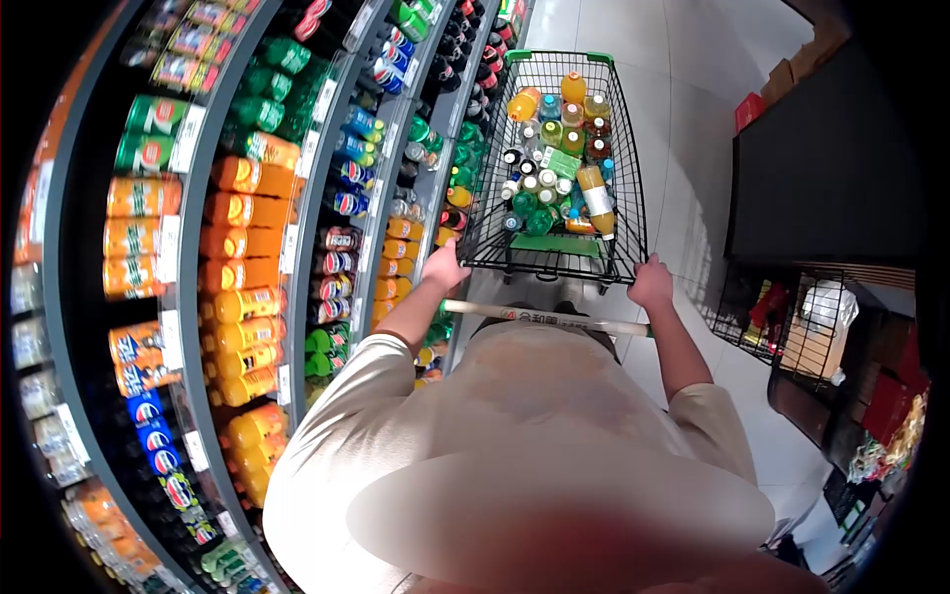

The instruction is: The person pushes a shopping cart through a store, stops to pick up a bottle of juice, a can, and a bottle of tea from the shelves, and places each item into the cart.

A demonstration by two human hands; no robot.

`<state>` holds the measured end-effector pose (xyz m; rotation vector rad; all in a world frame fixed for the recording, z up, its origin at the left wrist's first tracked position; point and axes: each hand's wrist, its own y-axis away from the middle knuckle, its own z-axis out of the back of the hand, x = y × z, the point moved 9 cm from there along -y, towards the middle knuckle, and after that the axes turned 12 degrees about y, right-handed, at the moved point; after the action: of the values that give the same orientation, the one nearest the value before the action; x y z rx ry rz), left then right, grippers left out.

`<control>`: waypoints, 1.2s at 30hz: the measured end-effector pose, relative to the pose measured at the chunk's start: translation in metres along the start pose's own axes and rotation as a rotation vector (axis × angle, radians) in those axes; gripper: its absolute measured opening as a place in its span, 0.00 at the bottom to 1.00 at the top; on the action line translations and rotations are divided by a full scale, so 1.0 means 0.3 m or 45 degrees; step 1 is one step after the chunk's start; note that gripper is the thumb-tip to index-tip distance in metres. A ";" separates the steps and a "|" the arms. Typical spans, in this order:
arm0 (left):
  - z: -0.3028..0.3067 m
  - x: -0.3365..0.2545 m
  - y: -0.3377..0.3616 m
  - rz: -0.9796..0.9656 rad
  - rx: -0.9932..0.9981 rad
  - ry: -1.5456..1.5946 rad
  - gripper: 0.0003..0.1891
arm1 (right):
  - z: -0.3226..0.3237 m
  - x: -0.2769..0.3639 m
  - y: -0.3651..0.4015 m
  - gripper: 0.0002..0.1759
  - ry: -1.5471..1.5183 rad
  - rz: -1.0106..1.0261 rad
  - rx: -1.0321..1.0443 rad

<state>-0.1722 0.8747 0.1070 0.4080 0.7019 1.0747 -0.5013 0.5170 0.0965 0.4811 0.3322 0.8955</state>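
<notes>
A black wire shopping cart (633, 148) stands in front of me, with green corners at its far end. Bottles fill much of it, among them an orange juice bottle (572, 87) at the far end and a large bottle with a pale label (596, 201) lying near the right side. My left hand (445, 265) is closed around the cart's near left corner. At the near right corner my right hand (650, 282) is closed on the frame. The pale handle bar (544, 319) runs between my forearms, close to my body.
Shelves of drinks line my left, with orange bottles (242, 243) and green cans (148, 134), close beside the cart. Tiled floor (698, 129) stretches ahead. To the right are a dark panel (821, 163) and a wire basket (821, 332) holding a white plastic bag.
</notes>
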 end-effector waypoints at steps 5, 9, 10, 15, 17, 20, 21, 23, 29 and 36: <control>0.063 -0.061 -0.114 0.008 -0.023 -0.029 0.44 | 0.086 -0.028 -0.113 0.18 -0.015 -0.012 -0.006; 0.119 -0.118 -0.199 0.004 -0.030 -0.011 0.46 | 0.139 -0.044 -0.215 0.17 -0.018 -0.005 0.009; 0.135 -0.129 -0.226 0.001 -0.034 -0.007 0.46 | 0.156 -0.047 -0.238 0.17 -0.022 -0.006 0.009; 0.188 -0.161 -0.377 -0.057 -0.053 0.089 0.45 | 0.240 -0.054 -0.365 0.16 -0.024 -0.006 0.024; 0.207 -0.169 -0.453 -0.072 -0.059 0.113 0.44 | 0.264 -0.064 -0.430 0.16 -0.023 -0.010 0.001; 0.270 -0.217 -0.531 -0.027 -0.039 0.123 0.43 | 0.306 -0.069 -0.520 0.16 -0.028 -0.010 -0.014; 0.275 -0.202 -0.581 -0.051 -0.101 0.135 0.47 | 0.319 -0.075 -0.551 0.16 -0.025 -0.015 -0.009; 0.308 -0.230 -0.647 0.032 -0.031 0.084 0.47 | 0.351 -0.080 -0.624 0.16 -0.010 -0.023 0.001; 0.412 -0.314 -0.846 -0.078 -0.106 0.079 0.45 | 0.433 -0.090 -0.849 0.14 0.122 -0.009 -0.052; 0.527 -0.426 -1.097 -0.124 -0.140 0.112 0.44 | 0.499 -0.144 -1.137 0.14 0.047 -0.025 0.022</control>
<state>0.1159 0.6215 0.0577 0.2311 0.7294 1.0385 -0.2310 0.2623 0.0457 0.4766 0.3779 0.8841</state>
